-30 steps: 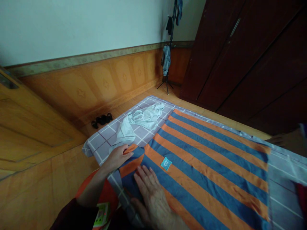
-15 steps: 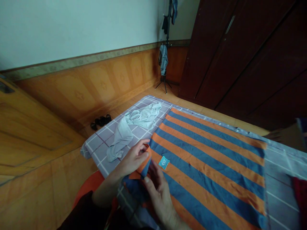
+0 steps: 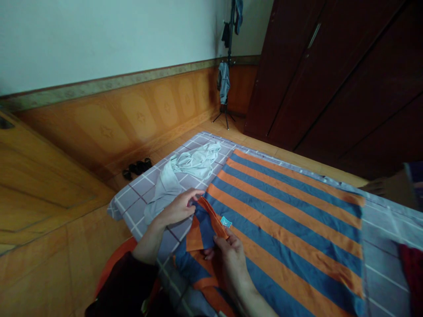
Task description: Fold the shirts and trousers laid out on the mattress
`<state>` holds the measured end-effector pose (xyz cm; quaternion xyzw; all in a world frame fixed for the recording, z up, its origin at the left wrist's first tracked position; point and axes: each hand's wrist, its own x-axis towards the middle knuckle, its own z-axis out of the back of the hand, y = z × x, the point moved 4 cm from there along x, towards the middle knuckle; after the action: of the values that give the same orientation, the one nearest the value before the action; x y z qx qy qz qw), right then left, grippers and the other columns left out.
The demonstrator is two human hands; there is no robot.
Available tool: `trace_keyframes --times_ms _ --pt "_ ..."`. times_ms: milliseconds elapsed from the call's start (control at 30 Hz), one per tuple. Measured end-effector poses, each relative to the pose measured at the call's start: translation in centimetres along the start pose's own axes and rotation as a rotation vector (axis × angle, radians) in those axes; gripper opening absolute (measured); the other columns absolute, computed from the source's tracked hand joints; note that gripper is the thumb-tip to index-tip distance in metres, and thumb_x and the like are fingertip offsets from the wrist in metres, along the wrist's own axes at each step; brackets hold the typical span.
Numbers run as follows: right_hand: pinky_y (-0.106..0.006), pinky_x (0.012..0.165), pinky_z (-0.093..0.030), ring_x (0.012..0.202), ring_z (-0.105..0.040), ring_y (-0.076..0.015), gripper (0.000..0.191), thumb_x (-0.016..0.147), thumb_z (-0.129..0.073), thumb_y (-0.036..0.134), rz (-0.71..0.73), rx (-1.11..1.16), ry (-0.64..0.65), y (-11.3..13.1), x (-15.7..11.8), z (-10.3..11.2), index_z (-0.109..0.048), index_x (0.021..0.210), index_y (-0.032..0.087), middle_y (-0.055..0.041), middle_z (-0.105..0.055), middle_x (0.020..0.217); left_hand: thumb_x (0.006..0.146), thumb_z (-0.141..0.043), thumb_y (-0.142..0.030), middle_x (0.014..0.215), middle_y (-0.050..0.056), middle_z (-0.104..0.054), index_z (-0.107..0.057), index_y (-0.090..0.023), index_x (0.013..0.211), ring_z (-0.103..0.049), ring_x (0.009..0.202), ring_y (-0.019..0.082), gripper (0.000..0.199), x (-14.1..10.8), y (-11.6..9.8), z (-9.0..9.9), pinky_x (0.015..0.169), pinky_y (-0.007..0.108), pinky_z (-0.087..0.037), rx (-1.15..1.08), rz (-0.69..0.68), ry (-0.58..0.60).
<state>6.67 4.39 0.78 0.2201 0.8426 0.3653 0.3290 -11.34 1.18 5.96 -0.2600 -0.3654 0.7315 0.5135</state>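
An orange-and-blue striped shirt point(image 3: 284, 211) lies spread on the bed, with a small teal patch point(image 3: 226, 221) of white markings near my hands. My left hand point(image 3: 180, 207) pinches the far end of a raised, folded part of the shirt. Lower down, my right hand point(image 3: 231, 255) grips the same part between thumb and fingers. An orange band runs along the fold between them. More striped cloth bunches below, close to my body, partly hidden by my right hand and arm. Past my left hand lies a crumpled pale grey garment point(image 3: 194, 162).
The bed wears a grey checked sheet point(image 3: 134, 198). Dark red cloth point(image 3: 411, 273) and a cardboard box point(image 3: 395, 187) are at the right. A coat stand point(image 3: 229, 48) stands in the corner beside a dark wardrobe point(image 3: 330, 79). Black shoes point(image 3: 137, 168) sit on the floor. An orange seat point(image 3: 115, 259) shows below.
The folded part of the shirt is now stretched out between my hands, its orange band in view. My right hand has shifted right, my left slightly left. The view has moved a little.
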Motion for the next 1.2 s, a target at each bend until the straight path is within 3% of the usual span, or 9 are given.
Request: trace_keyframes --times_ms 100,267,467,600,700,800,900,1000,1200 --pt "-0.021 0.040 -0.038 0.036 -0.049 -0.0124 0.022 0.068 -0.067 0.032 0.026 0.038 -0.007 0.5 -0.1 0.0 -0.062 0.080 0.015 0.0007 -0.059 0.045 0.070 -0.049 -0.006 0.125 0.007 -0.057 -0.051 -0.022 0.127 -0.054 0.110 0.021 0.059 0.5 0.3 -0.1 0.093 0.035 -0.044 0.003 -0.028 0.001" --pt "-0.021 0.040 -0.038 0.036 -0.046 -0.0111 0.020 0.070 -0.066 0.032 0.089 0.069 -0.035 1.4 -0.4 0.0 -0.060 0.081 0.017 0.0035 -0.056 0.044 0.078 -0.056 -0.022 0.101 0.006 -0.066 -0.066 -0.017 0.088 -0.059 0.093 0.020 0.015 1.8 -0.3 0.4 0.085 0.031 -0.046 -0.025 -0.079 0.065" --pt "-0.021 0.042 -0.038 0.039 -0.046 -0.0096 0.023 0.071 -0.068 0.034 0.146 0.084 -0.179 2.0 -0.2 0.9 -0.059 0.085 0.018 0.0066 -0.054 0.050 0.084 -0.054 -0.036 0.091 0.006 -0.066 -0.063 -0.014 0.090 -0.060 0.082 0.017 0.024 2.5 0.1 -0.2 0.072 0.026 -0.045 -0.289 -0.033 0.037" --pt "-0.027 0.059 -0.050 0.063 -0.061 -0.0152 0.045 0.071 -0.068 0.037 0.262 0.000 -0.256 2.9 0.6 2.1 -0.054 0.111 0.020 -0.0002 -0.065 0.081 0.086 -0.050 -0.043 0.073 0.002 -0.061 -0.059 -0.013 0.086 -0.054 0.064 0.013 0.031 3.0 1.7 -1.5 0.060 0.022 -0.041 -0.288 -0.003 0.001" --pt "-0.039 0.076 -0.052 0.088 -0.062 -0.0230 0.056 0.078 -0.059 0.038 0.373 -0.219 -0.297 3.5 0.9 2.5 -0.041 0.127 0.019 -0.0084 -0.062 0.100 0.086 -0.050 -0.045 0.069 -0.001 -0.056 -0.060 -0.014 0.081 -0.049 0.062 0.011 0.033 3.5 2.3 -2.1 0.056 0.021 -0.037 -0.218 -0.018 -0.019" --pt "-0.053 0.093 -0.041 0.114 -0.049 -0.0292 0.058 0.081 -0.051 0.025 0.708 -0.727 -0.341 4.9 -0.4 1.6 -0.033 0.136 0.019 -0.0150 -0.048 0.124 0.086 -0.051 -0.044 0.067 -0.002 -0.053 -0.061 -0.014 0.076 -0.046 0.064 0.011 0.033 3.6 2.1 -2.0 0.058 0.020 -0.035 -0.127 -0.040 -0.051" --pt "-0.059 0.104 -0.026 0.134 -0.023 -0.0332 0.058 0.073 -0.045 0.008 0.956 -1.217 -0.121 4.8 -2.0 -0.7 -0.045 0.131 0.019 -0.0143 -0.031 0.141 0.088 -0.049 -0.044 0.065 -0.004 -0.051 -0.061 -0.014 0.075 -0.045 0.064 0.011 0.034 3.4 1.8 -1.9 0.058 0.020 -0.033 -0.052 -0.057 -0.073" --pt "-0.057 0.105 -0.027 0.136 -0.017 -0.0345 0.059 0.067 -0.047 0.005 0.844 -1.476 0.138 3.3 -2.5 -1.8 -0.055 0.124 0.021 -0.0118 -0.033 0.143 0.088 -0.047 -0.042 0.062 -0.005 -0.047 -0.060 -0.015 0.072 -0.043 0.060 0.010 0.034 3.3 1.6 -1.9 0.056 0.019 -0.031 0.010 -0.071 -0.094" --pt "-0.052 0.110 -0.021 0.139 -0.012 -0.0332 0.064 0.067 -0.059 0.019 0.646 -1.597 0.378 1.6 -2.9 -2.2 -0.051 0.130 0.022 -0.0099 -0.029 0.149 0.088 -0.049 -0.037 0.057 -0.006 -0.045 -0.058 -0.016 0.067 -0.042 0.056 0.008 0.031 3.4 1.2 -2.2 0.057 0.020 -0.030 0.137 -0.121 -0.154"
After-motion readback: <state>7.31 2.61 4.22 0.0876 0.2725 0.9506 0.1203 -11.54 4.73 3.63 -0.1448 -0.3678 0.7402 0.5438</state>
